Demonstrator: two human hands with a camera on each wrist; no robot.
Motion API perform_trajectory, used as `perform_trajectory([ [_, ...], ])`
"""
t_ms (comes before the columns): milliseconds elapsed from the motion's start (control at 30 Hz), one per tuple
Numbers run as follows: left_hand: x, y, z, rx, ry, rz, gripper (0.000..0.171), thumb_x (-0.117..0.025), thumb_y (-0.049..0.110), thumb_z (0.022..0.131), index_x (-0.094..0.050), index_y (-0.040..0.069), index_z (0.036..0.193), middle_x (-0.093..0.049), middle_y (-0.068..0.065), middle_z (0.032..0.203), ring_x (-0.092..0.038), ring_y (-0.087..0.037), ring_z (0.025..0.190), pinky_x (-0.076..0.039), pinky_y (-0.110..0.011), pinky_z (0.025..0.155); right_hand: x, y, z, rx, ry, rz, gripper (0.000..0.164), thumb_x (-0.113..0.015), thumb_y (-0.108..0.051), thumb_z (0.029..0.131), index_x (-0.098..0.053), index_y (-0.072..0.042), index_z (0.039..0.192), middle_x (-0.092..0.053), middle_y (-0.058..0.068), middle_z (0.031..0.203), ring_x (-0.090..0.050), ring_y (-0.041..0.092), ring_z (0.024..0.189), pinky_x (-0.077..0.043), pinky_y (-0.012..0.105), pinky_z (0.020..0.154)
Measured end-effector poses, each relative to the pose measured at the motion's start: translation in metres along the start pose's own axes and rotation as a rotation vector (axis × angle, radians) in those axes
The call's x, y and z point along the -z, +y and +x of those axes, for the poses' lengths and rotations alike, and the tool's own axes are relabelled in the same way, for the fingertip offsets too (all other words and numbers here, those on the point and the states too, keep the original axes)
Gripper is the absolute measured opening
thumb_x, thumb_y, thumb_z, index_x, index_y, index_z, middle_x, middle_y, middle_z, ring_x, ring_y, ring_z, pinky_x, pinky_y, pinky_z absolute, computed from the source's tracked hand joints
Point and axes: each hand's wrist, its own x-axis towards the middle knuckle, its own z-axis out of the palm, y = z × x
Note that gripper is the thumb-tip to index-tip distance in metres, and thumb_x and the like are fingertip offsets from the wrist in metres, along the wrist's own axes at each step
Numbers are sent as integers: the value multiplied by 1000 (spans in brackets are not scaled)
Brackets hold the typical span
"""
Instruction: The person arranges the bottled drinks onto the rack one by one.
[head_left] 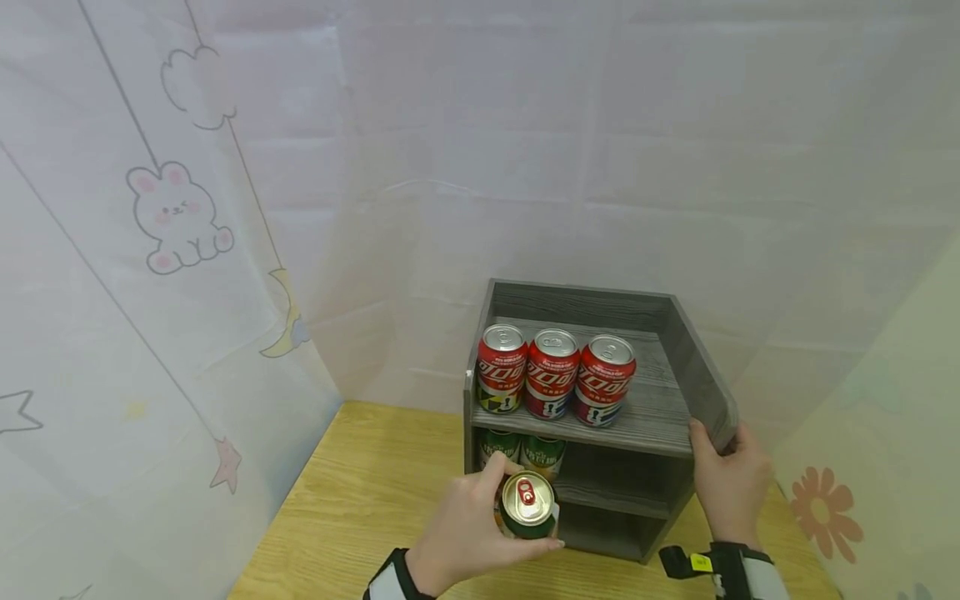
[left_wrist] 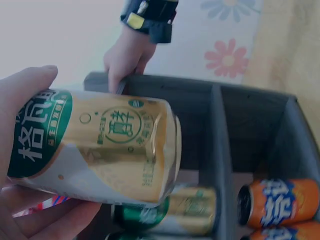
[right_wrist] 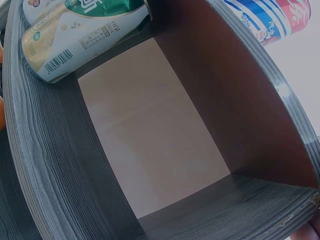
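My left hand [head_left: 465, 533] holds a green, white and gold drink can [head_left: 528, 502] in front of the grey wooden shelf unit [head_left: 660, 375], fingers and thumb curled round its sides. The can's gold lid with a red tab faces up in the head view. My right hand [head_left: 731, 483] grips the front of the unit's right side panel, thumb on the near edge. Behind the held can, two matching green cans [head_left: 543, 454] stand at the left of the middle compartment, partly hidden by my left hand.
Three red cola cans [head_left: 553, 375] stand side by side on the top shelf, toward the left. Orange cans [left_wrist: 285, 202] sit in the bottom compartment. The unit is on a wooden table [head_left: 360, 483], with a pale printed curtain [head_left: 420, 250] behind and at both sides.
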Motion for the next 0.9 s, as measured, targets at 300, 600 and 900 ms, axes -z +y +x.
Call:
perform_trajectory([
  [300, -26, 3, 3, -71, -42, 14, 68, -93, 41, 72, -51, 17, 119, -68, 11, 106, -62, 9, 91, -50, -12, 74, 0, 0, 0, 5, 4, -5, 19, -75, -12, 91, -69, 5, 100, -67, 18, 81, -44, 1, 54, -33, 15, 47],
  [600, -52, -4, 1, -73, -63, 35, 70, -92, 38, 75, -49, 15, 126, -67, 5, 117, -63, 6, 97, -49, -12, 78, 0, 2, 1, 0, 0, 9, 22, -74, -12, 92, -70, 5, 103, -69, 21, 88, -45, -4, 57, -35, 12, 49],
  [900, -71, -15, 6, -85, -75, 65, 79, -91, 36, 76, -46, 10, 136, -62, -4, 134, -64, -4, 108, -49, -15, 87, 0, 1, 1, 11, -1, 10, 21, -75, -13, 91, -70, 5, 102, -68, 20, 84, -45, -3, 55, -34, 14, 48],
])
